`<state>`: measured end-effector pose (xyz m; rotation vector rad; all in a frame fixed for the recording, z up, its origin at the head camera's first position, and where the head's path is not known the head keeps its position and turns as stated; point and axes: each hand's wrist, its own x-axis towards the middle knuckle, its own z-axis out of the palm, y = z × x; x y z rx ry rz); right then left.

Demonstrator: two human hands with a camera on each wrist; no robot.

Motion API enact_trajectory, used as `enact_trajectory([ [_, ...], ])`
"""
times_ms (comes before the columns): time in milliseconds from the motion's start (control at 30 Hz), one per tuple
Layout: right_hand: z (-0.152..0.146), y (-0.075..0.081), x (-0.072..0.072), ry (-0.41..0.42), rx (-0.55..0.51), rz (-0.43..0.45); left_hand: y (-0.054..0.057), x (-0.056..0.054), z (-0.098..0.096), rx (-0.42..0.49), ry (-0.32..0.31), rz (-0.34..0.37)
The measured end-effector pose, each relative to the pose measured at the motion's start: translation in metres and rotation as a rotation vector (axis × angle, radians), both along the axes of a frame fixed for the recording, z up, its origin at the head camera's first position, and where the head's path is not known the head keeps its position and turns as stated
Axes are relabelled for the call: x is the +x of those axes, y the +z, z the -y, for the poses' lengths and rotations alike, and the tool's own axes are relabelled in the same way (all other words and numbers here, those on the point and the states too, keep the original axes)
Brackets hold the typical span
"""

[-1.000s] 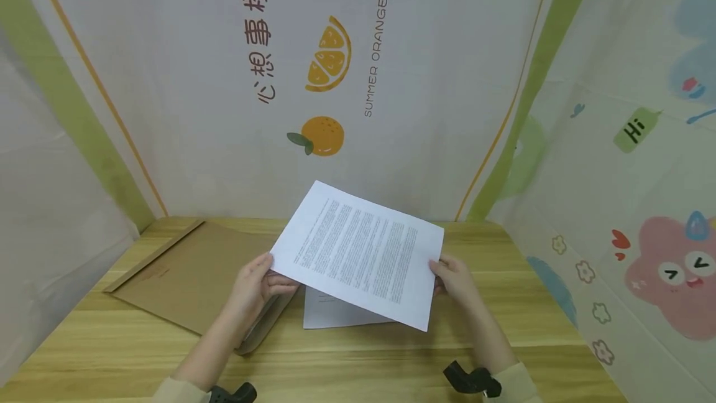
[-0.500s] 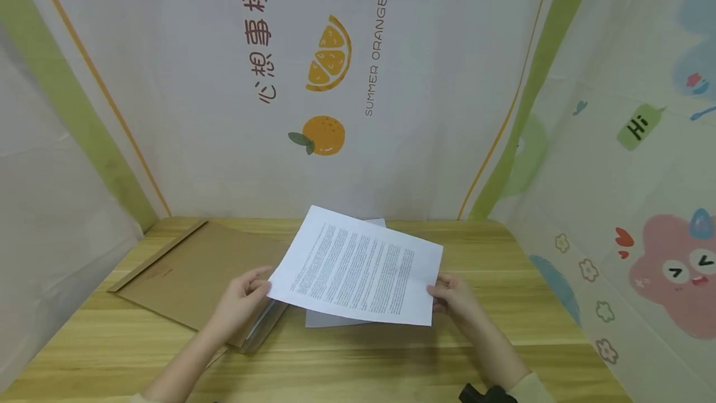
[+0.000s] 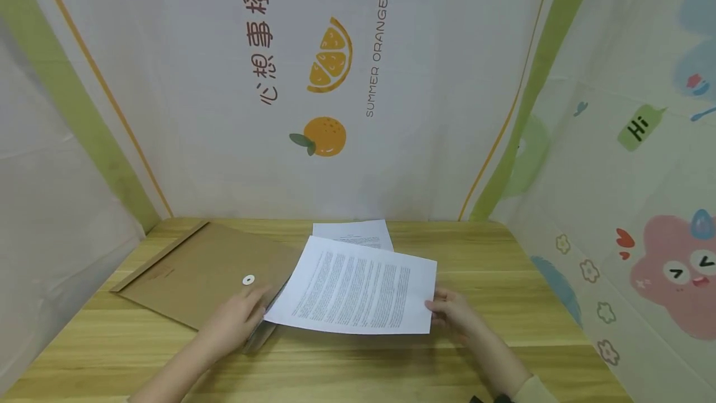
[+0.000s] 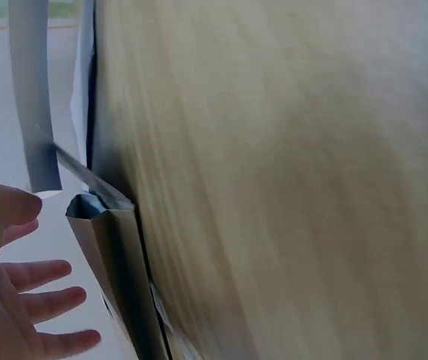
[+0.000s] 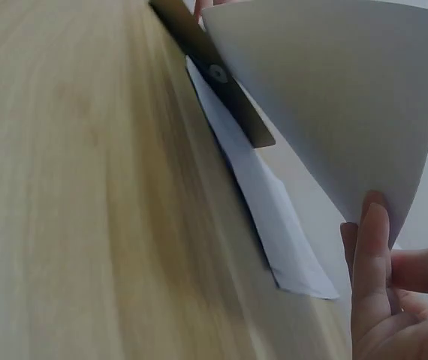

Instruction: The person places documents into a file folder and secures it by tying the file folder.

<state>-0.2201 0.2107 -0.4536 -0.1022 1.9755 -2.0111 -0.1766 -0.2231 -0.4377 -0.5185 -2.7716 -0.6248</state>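
A printed sheet of paper is held above the table, its near edge bowed. My right hand pinches its right edge; in the right wrist view, thumb and fingers close on the corner. My left hand is over the brown document envelope, right by the sheet's left corner. The left wrist view shows its fingers extended and spread, with nothing gripped, beside the envelope's gaping end. A white button shows on the envelope. The sheet covers part of the envelope's right end.
Another printed sheet lies on the wooden table behind the held one, partly covered by it. A patterned cloth hangs along the table's back edge, and another cloth wall stands on the right.
The held sheet has come down and nearer, uncovering the paper behind it. My left hand has let go of its corner and moved lower over the envelope; the right hand has lowered slightly.
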Motion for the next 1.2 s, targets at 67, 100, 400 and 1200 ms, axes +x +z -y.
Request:
enact_trajectory([
  [67, -0.002, -0.003, 0.0, 0.017, -0.007, 0.01, -0.001, 0.002, 0.001, -0.064, -0.002, -0.013],
  [100, -0.004, -0.004, -0.001, 0.023, -0.009, 0.015, -0.002, 0.002, 0.001, -0.096, -0.006, -0.016],
  [400, -0.013, -0.012, -0.001, 0.059, 0.017, 0.037, -0.004, 0.009, -0.005, -0.262, -0.011, -0.064],
  [1200, -0.014, -0.013, -0.001, 0.101, -0.03, 0.086, -0.002, 0.025, -0.008, -0.286, 0.043, -0.116],
])
